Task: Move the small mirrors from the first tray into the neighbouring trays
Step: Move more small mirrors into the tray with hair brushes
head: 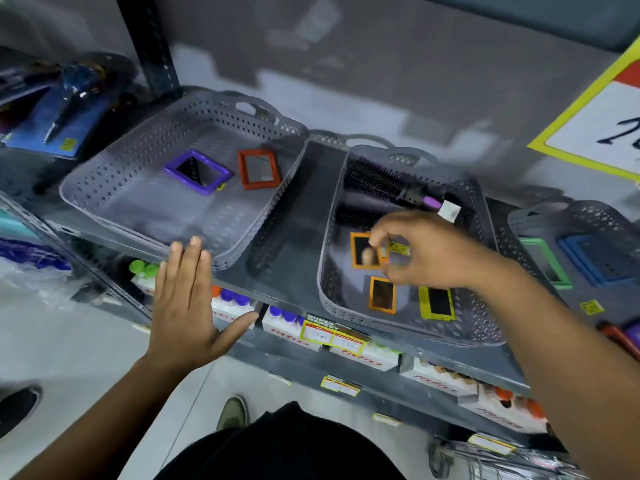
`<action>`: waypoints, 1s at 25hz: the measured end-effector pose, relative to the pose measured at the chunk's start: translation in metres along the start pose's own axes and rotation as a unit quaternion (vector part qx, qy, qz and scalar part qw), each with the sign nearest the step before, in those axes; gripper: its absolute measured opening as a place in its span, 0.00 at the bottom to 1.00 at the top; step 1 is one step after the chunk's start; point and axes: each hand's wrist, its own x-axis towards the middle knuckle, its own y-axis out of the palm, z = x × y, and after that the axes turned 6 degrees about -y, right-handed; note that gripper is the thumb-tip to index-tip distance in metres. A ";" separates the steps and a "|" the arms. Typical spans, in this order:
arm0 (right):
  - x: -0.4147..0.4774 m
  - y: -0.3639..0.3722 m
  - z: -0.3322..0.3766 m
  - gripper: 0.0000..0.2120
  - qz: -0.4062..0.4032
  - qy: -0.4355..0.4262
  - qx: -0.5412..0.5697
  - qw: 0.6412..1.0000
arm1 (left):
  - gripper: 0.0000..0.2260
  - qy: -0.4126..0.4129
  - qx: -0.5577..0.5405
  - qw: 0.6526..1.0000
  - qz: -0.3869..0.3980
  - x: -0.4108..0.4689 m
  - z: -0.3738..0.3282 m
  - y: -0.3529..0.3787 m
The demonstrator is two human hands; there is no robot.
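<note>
Three grey perforated trays stand on a shelf. The middle tray [485, 216] holds two orange-framed mirrors [362, 251] [382, 294] and a yellow-framed mirror [437, 303]. My right hand [429, 251] hovers over it, thumb and forefinger curled apart around the upper orange mirror's right edge, with the forefinger tip touching it. That mirror lies flat. The left tray [104, 188] holds a purple mirror [197, 172] and a red mirror [259, 169]. The right tray [588, 216] holds a green mirror [547, 263] and a blue mirror [595, 259]. My left hand [187, 306] is spread flat by the left tray's front edge.
Black round hairbrushes [377, 183] lie at the back of the middle tray. A yellow-bordered price sign [595, 112] hangs at the upper right. Boxed bottles [294, 327] fill the shelf below, behind price tags [332, 337]. A packaged brush [65, 109] lies at the far left.
</note>
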 end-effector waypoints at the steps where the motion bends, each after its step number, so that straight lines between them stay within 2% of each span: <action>1: -0.013 0.002 -0.007 0.11 0.017 0.015 -0.002 1.000 | 0.46 -0.006 -0.003 1.000 0.003 0.001 -0.002 0.001; 8: -0.045 0.036 -0.022 0.13 0.104 0.098 -0.054 0.988 | 0.46 -0.020 0.002 1.000 0.005 0.001 -0.009 0.002; 15: -0.047 0.041 -0.021 0.14 0.105 0.128 -0.054 0.985 | 0.46 -0.042 0.014 0.999 0.031 0.001 -0.014 -0.001; 18: -0.047 0.038 -0.017 0.20 0.117 0.126 -0.073 0.982 | 0.46 -0.038 0.019 0.998 0.038 0.002 -0.014 -0.001; 20: -0.046 0.035 -0.014 0.24 0.097 0.120 -0.080 0.985 | 0.46 -0.032 0.017 0.999 0.034 0.004 -0.015 -0.002; 25: -0.042 0.027 -0.012 0.26 0.072 0.117 -0.077 0.988 | 0.45 -0.024 0.019 0.999 0.038 0.008 -0.024 -0.006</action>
